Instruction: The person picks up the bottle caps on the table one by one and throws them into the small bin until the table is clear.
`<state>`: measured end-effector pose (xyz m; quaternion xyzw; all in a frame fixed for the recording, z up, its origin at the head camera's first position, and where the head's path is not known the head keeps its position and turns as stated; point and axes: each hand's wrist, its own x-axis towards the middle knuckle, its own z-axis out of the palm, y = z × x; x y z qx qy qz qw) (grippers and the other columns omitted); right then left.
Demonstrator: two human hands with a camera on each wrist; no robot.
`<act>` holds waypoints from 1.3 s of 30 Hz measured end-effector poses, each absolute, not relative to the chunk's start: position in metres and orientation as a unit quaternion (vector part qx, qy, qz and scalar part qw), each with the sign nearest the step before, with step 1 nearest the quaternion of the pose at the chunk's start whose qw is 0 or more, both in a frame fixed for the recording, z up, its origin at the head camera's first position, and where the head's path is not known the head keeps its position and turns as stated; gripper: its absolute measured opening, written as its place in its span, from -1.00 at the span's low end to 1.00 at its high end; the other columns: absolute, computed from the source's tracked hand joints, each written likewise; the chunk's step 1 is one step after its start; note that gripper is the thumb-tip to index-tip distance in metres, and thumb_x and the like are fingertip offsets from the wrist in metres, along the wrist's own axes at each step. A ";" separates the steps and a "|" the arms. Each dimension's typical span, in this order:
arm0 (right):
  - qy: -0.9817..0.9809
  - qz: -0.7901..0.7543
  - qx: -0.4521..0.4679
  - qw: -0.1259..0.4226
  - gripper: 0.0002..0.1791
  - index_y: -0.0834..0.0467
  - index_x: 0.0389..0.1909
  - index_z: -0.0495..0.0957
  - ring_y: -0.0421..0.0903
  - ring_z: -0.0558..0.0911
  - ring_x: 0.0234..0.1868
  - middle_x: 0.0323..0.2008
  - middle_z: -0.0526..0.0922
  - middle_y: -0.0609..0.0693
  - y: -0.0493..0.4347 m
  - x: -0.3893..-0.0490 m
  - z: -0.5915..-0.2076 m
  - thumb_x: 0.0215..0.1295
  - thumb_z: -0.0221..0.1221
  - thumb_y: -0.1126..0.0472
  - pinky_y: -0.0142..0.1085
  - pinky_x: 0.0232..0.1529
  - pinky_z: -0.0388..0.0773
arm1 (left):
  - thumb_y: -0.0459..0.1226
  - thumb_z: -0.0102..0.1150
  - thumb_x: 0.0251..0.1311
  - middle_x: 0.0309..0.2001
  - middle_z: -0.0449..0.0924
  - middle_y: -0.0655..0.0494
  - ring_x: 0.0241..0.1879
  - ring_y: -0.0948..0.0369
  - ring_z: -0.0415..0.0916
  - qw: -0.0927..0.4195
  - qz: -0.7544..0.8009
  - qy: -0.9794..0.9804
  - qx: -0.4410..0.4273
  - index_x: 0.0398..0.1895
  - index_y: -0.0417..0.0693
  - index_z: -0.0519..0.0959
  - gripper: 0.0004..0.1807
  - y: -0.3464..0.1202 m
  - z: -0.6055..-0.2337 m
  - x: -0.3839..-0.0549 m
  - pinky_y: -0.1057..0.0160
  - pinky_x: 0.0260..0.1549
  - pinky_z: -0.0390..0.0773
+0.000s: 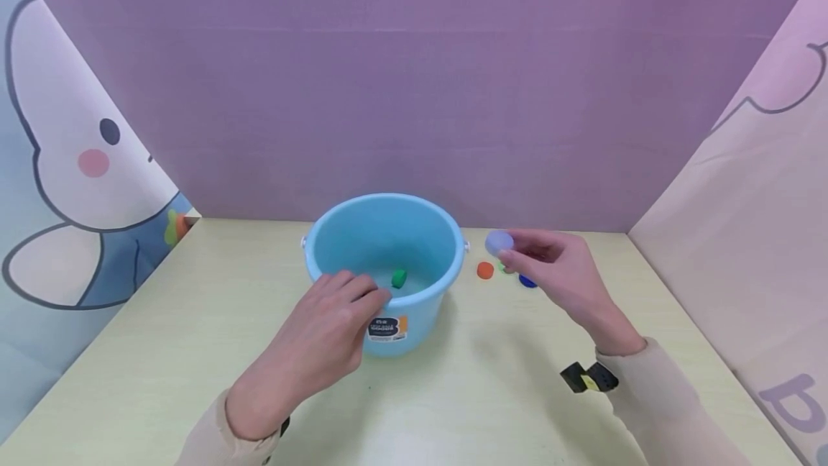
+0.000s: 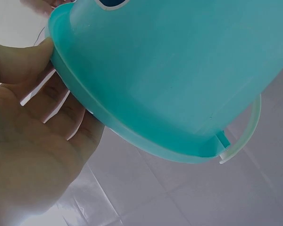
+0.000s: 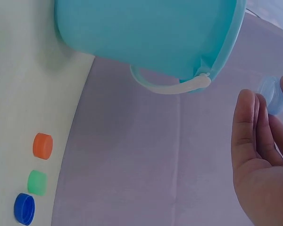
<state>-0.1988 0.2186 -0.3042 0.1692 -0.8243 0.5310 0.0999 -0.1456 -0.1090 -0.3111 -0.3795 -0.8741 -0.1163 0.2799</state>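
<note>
A light blue bucket (image 1: 414, 315) stands upright on the table, a green bottle cap (image 1: 399, 278) lying on its bottom. My left hand (image 1: 333, 326) grips the near rim, fingers over the edge and thumb on the outer side, as the left wrist view shows. To the right of the bucket, my right hand (image 1: 563, 272) pinches a pale blue, translucent bottle cap (image 1: 499, 242) between thumb and fingers, raised above the table. Beneath it on the table lie an orange cap (image 3: 43, 146), a light green cap (image 3: 37, 182) and a dark blue cap (image 3: 24, 208).
The bucket's white handle (image 3: 174, 88) hangs down at its far side. A purple cloth wall (image 1: 414, 92) closes off the back of the pale table (image 1: 194, 351). Printed cloth panels (image 1: 763, 236) flank both sides.
</note>
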 end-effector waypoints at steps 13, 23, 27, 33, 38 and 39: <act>-0.813 0.539 0.193 0.102 -0.64 0.15 0.09 0.69 -0.02 0.74 -0.25 -0.13 0.75 0.05 0.203 -0.203 -0.293 0.31 0.38 0.16 -0.28 -0.18 0.68 | -0.53 0.40 0.04 -0.27 0.64 0.12 -0.26 0.13 0.47 0.285 -0.116 -0.871 -0.382 -0.16 -0.09 0.68 -0.70 -0.109 -0.311 -0.146 0.16 -0.25 0.50; -0.811 0.538 0.207 0.098 -0.62 0.15 0.11 0.69 -0.01 0.74 -0.20 -0.09 0.75 0.05 0.195 -0.210 -0.291 0.31 0.38 0.14 -0.22 -0.14 0.69 | -0.51 0.42 0.05 -0.26 0.65 0.12 -0.26 0.13 0.47 0.284 -0.112 -0.873 -0.380 -0.15 -0.09 0.69 -0.70 -0.109 -0.311 -0.146 0.15 -0.23 0.52; -0.798 0.557 0.213 0.087 -0.62 0.15 0.10 0.69 0.02 0.74 -0.21 -0.11 0.75 0.07 0.188 -0.213 -0.290 0.28 0.40 0.15 -0.19 -0.14 0.70 | -0.51 0.43 0.05 -0.25 0.65 0.12 -0.26 0.13 0.47 0.283 -0.113 -0.874 -0.379 -0.15 -0.09 0.69 -0.71 -0.109 -0.311 -0.145 0.15 -0.23 0.53; -0.793 0.567 0.211 0.070 -0.60 0.13 0.09 0.70 0.05 0.72 -0.22 -0.14 0.74 0.07 0.177 -0.216 -0.288 0.25 0.43 0.14 -0.20 -0.17 0.70 | -0.51 0.43 0.05 -0.25 0.65 0.12 -0.26 0.13 0.48 0.282 -0.115 -0.874 -0.379 -0.14 -0.10 0.69 -0.70 -0.109 -0.311 -0.145 0.15 -0.23 0.53; -0.790 0.570 0.214 0.067 -0.60 0.15 0.09 0.69 0.04 0.73 -0.20 -0.12 0.75 0.07 0.170 -0.217 -0.287 0.24 0.43 0.16 -0.20 -0.16 0.70 | -0.50 0.44 0.05 -0.26 0.64 0.12 -0.27 0.13 0.47 0.282 -0.116 -0.874 -0.379 -0.15 -0.09 0.69 -0.71 -0.109 -0.312 -0.145 0.15 -0.25 0.51; -0.789 0.572 0.216 0.066 -0.60 0.15 0.09 0.70 0.04 0.74 -0.20 -0.12 0.75 0.07 0.168 -0.217 -0.287 0.24 0.43 0.17 -0.19 -0.16 0.70 | -0.50 0.44 0.05 -0.26 0.64 0.12 -0.27 0.14 0.46 0.282 -0.115 -0.874 -0.379 -0.15 -0.09 0.69 -0.71 -0.109 -0.312 -0.145 0.16 -0.25 0.51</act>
